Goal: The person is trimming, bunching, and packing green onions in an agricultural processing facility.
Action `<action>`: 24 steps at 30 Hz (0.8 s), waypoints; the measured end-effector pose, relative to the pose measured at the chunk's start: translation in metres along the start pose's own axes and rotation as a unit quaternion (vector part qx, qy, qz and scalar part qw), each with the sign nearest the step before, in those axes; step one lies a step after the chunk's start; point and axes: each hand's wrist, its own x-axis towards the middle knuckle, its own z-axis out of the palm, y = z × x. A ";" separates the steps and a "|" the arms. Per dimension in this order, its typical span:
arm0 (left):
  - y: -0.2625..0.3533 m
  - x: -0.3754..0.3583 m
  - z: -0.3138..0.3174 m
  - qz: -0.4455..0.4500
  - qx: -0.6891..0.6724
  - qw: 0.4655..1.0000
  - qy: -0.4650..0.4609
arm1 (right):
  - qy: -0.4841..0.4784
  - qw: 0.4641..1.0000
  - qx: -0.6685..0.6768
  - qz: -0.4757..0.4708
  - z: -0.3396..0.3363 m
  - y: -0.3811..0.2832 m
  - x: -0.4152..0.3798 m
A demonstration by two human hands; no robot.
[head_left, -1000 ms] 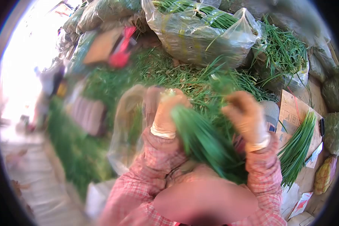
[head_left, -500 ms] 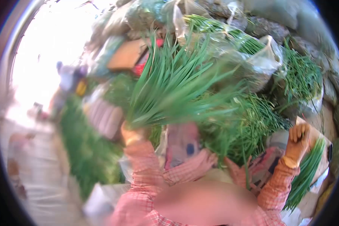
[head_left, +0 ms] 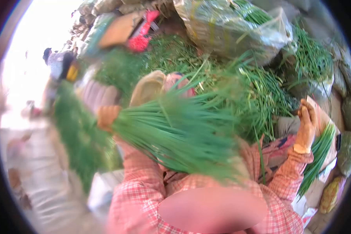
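1. The left hand (head_left: 107,117), left of the frame's middle, is closed around the gathered end of a bunch of green stalks (head_left: 175,128). Its knuckles face up (they are somewhat blurred).
2. That bunch lies across the middle of the frame, its stalks fanning out to the right in front of the checked shirt (head_left: 138,195). Its far ends are smeared by blur (single tips are hard to pick out).
3. The right hand (head_left: 307,126) is raised at the right of the frame. Its grip is partly open, the fingers loosely bent and pointing up (whether anything thin sits between them, I cannot tell).
4. Just beside the right hand, a second bunch (head_left: 318,160) slants down toward the lower right, over a cardboard sheet (head_left: 315,104).
5. Beyond the held bunch, a loose heap of greens (head_left: 267,91) spreads through the upper middle and right.
6. At the top, right of centre, sits a clear plastic bag (head_left: 218,33) with more green stalks (head_left: 253,13) showing at its opening.
7. In the upper left, a red cloth (head_left: 139,42) (bright, pinkish in places) lies beside a brown board (head_left: 120,30).
8. Farther left, a person (head_left: 58,62) shows near the bright edge (small and blurred).
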 end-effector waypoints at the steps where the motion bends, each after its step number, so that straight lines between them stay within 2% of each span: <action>1: 0.001 -0.002 0.001 -0.003 0.015 1.000 0.005 | 0.008 0.998 0.054 0.037 -0.001 0.001 -0.002; 4: 0.002 -0.002 0.000 -0.008 0.047 0.999 0.015 | -0.001 0.998 0.042 0.051 0.002 0.003 -0.012; 7: 0.001 -0.007 -0.004 -0.019 0.060 0.998 0.025 | -0.121 0.989 0.054 0.064 0.017 -0.006 -0.034; 8: 0.003 -0.008 -0.005 -0.020 0.066 0.997 0.027 | -0.163 0.983 0.028 0.083 0.026 -0.020 -0.043; 11: 0.007 -0.011 -0.007 -0.027 0.074 0.996 0.032 | -0.262 0.951 0.083 0.145 0.050 -0.037 -0.069; 13: 0.009 -0.012 -0.008 -0.027 0.082 0.996 0.031 | -0.321 0.941 0.028 0.105 0.063 -0.033 -0.079; 14: 0.010 -0.012 -0.008 -0.026 0.083 0.996 0.030 | -0.348 0.928 -0.002 0.130 0.069 -0.040 -0.081; 17: 0.007 -0.013 -0.007 -0.026 0.084 0.996 0.029 | -0.435 0.891 -0.133 0.011 0.082 -0.017 -0.087; 20: 0.006 -0.012 -0.007 -0.027 0.084 0.996 0.027 | -0.458 0.859 -0.227 0.033 0.098 0.005 -0.099; 22: 0.011 -0.013 -0.010 -0.028 0.084 0.996 0.027 | -0.453 0.855 -0.112 0.227 0.113 0.018 -0.107; 24: 0.012 -0.014 -0.009 -0.029 0.085 0.996 0.023 | -0.435 0.814 -0.003 0.384 0.127 0.021 -0.109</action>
